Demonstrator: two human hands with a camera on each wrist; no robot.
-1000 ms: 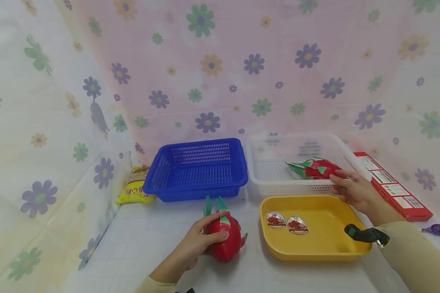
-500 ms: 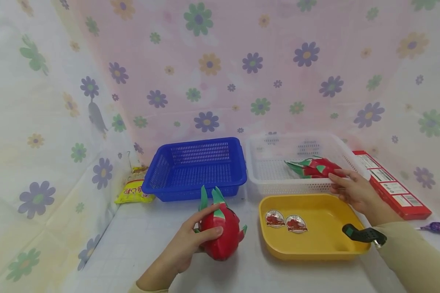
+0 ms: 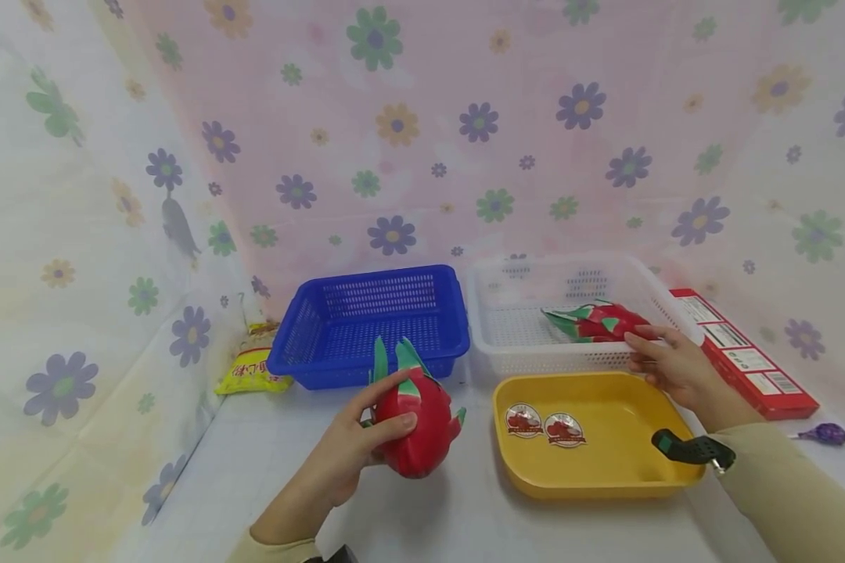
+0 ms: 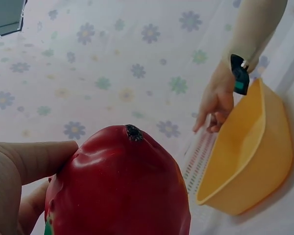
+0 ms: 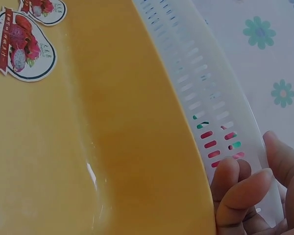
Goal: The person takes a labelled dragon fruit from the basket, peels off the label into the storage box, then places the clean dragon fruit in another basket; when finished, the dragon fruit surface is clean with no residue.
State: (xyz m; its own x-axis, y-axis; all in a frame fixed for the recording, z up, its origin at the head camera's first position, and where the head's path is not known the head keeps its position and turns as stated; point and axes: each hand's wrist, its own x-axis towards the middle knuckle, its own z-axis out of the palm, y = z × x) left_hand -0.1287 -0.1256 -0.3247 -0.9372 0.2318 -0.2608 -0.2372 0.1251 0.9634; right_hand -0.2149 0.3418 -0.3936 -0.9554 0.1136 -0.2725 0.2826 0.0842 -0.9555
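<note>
My left hand [image 3: 352, 442] grips a red dragon fruit [image 3: 420, 430] with green leaf tips pointing up, held above the white table. In the left wrist view the dragon fruit [image 4: 122, 186] shows its dark end spot, with thumb and fingers at its left side. My right hand [image 3: 676, 371] is at the front right rim of the white basket [image 3: 514, 361]. The right wrist view shows the thumb beyond the rim and curled fingers before the wall of the basket [image 5: 188, 88]. A second dragon fruit [image 3: 602, 321] lies inside, close to the right fingertips.
A blue basket [image 3: 362, 378] stands left of the white one. In front of the white basket is a yellow tray [image 3: 598, 461] with two dragon fruit stickers. A yellow packet [image 3: 253, 367], a red box [image 3: 753, 367] and a purple wrapped lollipop [image 3: 826, 434] lie at the sides.
My left hand has lifted the dragon fruit off the table, moving it up and slightly left. The right hand has stayed at the white basket's rim. The whole view has shifted a little.
</note>
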